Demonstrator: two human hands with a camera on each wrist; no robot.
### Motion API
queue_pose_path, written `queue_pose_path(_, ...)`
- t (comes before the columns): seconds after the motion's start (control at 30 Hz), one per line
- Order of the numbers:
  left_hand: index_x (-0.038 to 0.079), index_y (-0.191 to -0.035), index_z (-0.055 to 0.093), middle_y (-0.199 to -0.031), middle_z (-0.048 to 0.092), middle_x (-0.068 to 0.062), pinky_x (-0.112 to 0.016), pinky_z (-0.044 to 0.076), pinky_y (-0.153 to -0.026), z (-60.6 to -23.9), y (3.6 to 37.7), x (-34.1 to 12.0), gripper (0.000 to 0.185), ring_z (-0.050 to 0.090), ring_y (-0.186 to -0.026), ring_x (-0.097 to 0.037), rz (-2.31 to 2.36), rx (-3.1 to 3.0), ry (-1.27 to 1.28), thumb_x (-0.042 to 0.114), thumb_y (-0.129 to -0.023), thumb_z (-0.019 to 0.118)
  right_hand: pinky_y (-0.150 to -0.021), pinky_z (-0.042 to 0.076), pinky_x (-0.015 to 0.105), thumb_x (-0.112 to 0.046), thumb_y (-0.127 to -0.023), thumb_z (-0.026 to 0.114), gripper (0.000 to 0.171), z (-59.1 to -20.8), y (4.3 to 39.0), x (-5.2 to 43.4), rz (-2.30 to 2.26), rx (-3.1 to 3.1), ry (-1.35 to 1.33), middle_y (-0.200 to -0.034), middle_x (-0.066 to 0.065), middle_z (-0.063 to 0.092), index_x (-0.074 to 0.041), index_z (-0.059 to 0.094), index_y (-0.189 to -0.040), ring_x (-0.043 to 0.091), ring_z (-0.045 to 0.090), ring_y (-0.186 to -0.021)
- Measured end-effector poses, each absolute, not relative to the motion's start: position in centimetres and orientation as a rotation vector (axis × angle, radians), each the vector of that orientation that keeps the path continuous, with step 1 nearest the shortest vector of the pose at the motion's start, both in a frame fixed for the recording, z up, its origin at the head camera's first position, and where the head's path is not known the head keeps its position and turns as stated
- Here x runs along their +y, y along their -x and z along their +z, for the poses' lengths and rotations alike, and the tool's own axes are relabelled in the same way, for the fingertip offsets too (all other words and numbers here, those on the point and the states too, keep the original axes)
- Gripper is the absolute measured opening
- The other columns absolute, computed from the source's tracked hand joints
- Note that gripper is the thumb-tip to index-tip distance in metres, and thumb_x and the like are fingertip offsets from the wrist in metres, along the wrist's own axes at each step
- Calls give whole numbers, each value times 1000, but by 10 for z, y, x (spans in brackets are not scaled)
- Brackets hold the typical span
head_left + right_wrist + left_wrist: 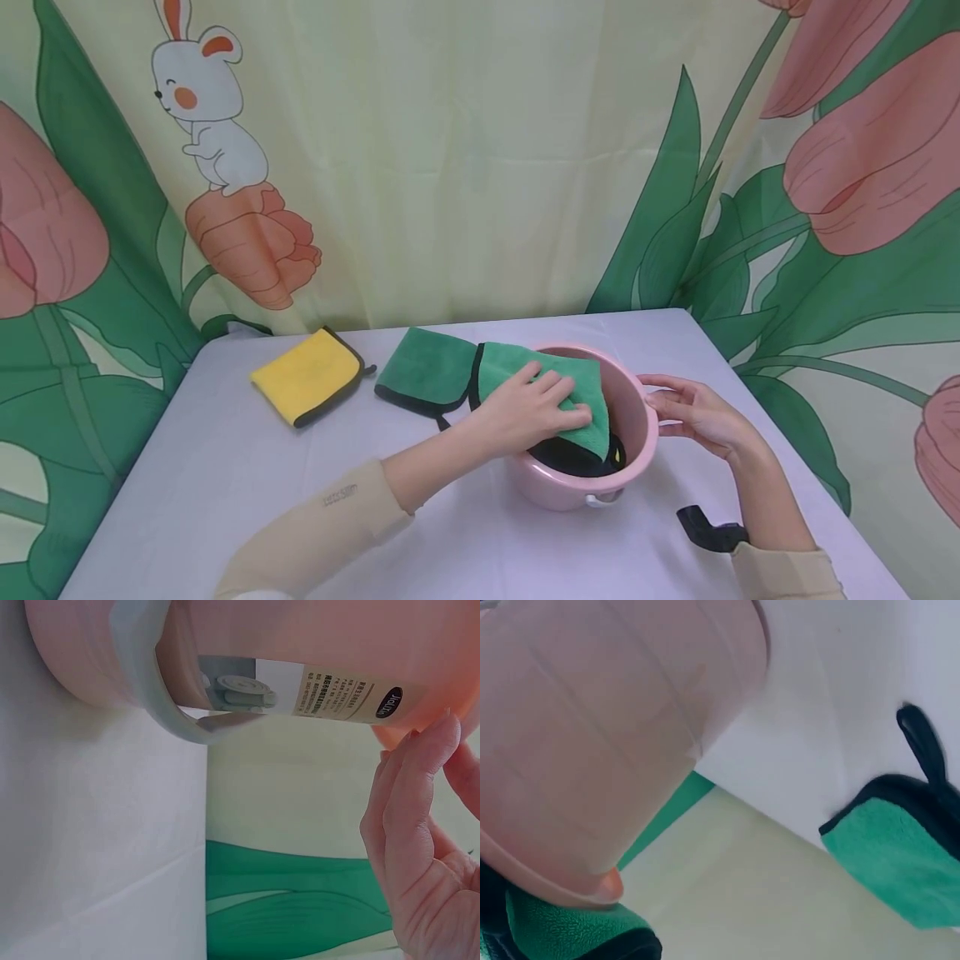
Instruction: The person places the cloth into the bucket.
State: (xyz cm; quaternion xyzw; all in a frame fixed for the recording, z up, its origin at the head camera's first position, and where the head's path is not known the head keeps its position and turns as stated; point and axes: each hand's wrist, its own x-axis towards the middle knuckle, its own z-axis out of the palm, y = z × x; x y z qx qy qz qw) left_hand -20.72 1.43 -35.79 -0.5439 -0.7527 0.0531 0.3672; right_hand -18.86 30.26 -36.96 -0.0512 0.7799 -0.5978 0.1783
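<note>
- The left hand (pixel 534 407) lies palm down, fingers straight and spread a little, pressing flat onto what is under it. Its wrist is level and the forearm runs back down to the left, covered to mid-forearm by a beige sleeve (pixel 315 533).
- The right hand (pixel 693 412) stands on edge, palm turned inward, fingers (pixel 420 776) long and only lightly bent, tips touching. Its forearm comes in from the lower right, with a dark strap (pixel 708 529) at the wrist.
</note>
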Motion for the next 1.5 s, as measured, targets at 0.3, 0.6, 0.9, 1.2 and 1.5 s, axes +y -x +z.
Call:
queue_pose_path(0.3,29,-102,49,-91,49,4,-25,34,-75,-357,208,31,17,45,-84,-11,123,-2095,1497,17,-93,41,-77,52,33,-19,-93,50,29,-370,188,305,-1700,2172,145,-99,-8,64,-19,51,-122,15,63,-89)
queue_pose_path(0.6,32,-116,47,-109,49,5,-26,34,-83,-359,208,46,27,46,-102,-11,302,-2216,1633,35,-91,53,-77,52,34,-17,-94,49,25,-372,190,306,-1703,2167,175,-99,-9,66,-27,53,-117,14,63,-90)
queue_pose_path(0.9,33,-126,43,-116,50,5,-24,34,-84,-370,218,57,38,45,-106,-10,381,-2334,1756,41,-90,52,-76,52,34,-16,-93,50,25,-376,191,307,-1712,2169,169,-98,-9,66,-29,53,-115,14,63,-89)
queue_pose_path(1.2,35,-133,35,-125,44,6,-24,36,-88,-377,222,67,47,43,-112,-9,554,-2445,1777,46,-90,49,-75,52,34,-16,-94,50,26,-374,190,306,-1722,2166,180,-99,-9,66,-29,54,-115,14,63,-89)
queue_pose_path(1.5,38,-138,23,-130,32,7,-23,33,-90,-379,220,68,55,33,-115,-8,718,-2598,1762,49,-89,47,-75,52,35,-15,-94,49,26,-373,191,305,-1746,2138,189,-100,-9,66,-28,54,-116,14,63,-90)
